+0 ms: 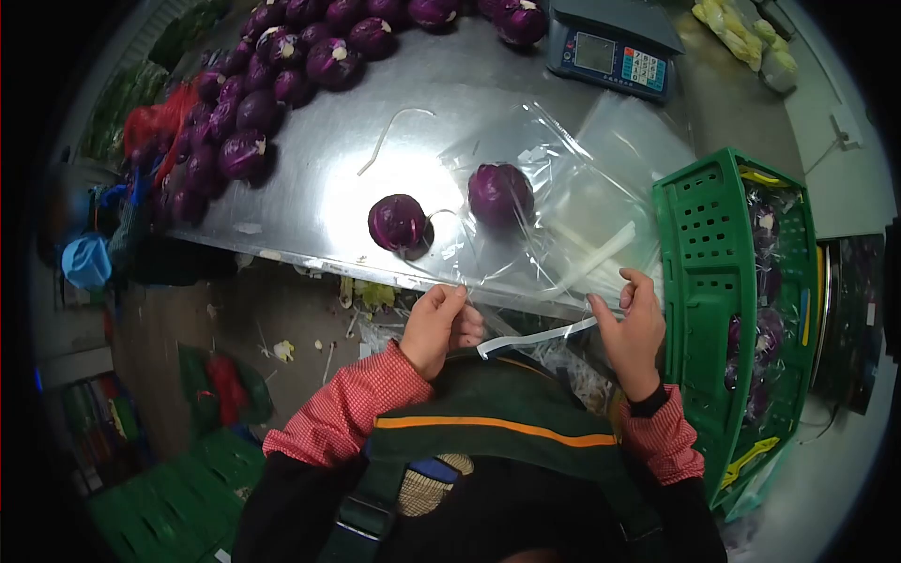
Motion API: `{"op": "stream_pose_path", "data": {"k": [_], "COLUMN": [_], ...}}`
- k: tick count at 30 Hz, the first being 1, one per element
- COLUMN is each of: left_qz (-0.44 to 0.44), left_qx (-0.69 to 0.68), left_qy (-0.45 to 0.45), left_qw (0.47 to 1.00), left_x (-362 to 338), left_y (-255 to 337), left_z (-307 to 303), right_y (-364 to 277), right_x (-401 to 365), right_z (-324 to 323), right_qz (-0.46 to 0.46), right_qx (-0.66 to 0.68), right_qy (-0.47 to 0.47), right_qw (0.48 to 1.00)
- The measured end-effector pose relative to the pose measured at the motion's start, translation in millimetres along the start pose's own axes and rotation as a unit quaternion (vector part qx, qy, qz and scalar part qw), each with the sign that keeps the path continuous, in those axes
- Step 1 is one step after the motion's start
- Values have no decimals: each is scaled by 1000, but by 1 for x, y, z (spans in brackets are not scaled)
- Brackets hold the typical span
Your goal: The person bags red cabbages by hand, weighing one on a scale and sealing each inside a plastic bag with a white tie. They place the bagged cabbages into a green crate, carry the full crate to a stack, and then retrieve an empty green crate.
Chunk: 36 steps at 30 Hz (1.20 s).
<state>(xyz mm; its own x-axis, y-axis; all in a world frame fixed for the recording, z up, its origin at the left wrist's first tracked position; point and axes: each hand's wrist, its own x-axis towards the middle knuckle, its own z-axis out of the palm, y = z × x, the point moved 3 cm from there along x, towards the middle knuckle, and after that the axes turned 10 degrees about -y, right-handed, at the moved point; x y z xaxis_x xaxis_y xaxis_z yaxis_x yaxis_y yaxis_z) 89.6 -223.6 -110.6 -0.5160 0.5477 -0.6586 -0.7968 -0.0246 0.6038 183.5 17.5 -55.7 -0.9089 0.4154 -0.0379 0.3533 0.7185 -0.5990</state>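
Observation:
My left hand (439, 324) and my right hand (633, 328) are at the near edge of the steel table (319, 197), each pinching an end of a thin white plastic tie strip (535, 338) stretched between them. Just beyond my hands lies a clear plastic bag (554, 188) with one purple cabbage (500, 193) on or in it. A second purple cabbage (397, 222) sits loose on the table to its left, with another tie strip (389, 136) lying farther back.
A pile of purple cabbages (272, 75) fills the table's far left. A blue scale (615, 47) stands at the back. A green crate (741, 310) with bagged cabbages sits at my right. Scraps litter the floor below.

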Motion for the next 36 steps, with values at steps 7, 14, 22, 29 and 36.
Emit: {"op": "stream_pose_path", "data": {"k": [7,14,22,29,36], "left_qz": [-47,-19,28,-16,76], "left_qx": [5,34,-10,47,84], "left_qy": [-43,-72,-14,-87,67], "left_qw": [998,997,999,995,991], "left_x": [-5,-7,-4,-16,-14], "left_y": [1,6,16,30,10], "left_z": [2,-1,5,-15,-67], "right_y": [-86,-96,-55,172,53], "right_x": [-10,2,-34,-188,-37], "right_z": [32,49,-25,-36,13], "right_qz": [-335,-273,-174,131,-98], "right_qx": [62,154,215,-361,-174], "right_qy": [-207,-349,-309,-407,-81], "right_qw": [917,883,910,829,976]}}
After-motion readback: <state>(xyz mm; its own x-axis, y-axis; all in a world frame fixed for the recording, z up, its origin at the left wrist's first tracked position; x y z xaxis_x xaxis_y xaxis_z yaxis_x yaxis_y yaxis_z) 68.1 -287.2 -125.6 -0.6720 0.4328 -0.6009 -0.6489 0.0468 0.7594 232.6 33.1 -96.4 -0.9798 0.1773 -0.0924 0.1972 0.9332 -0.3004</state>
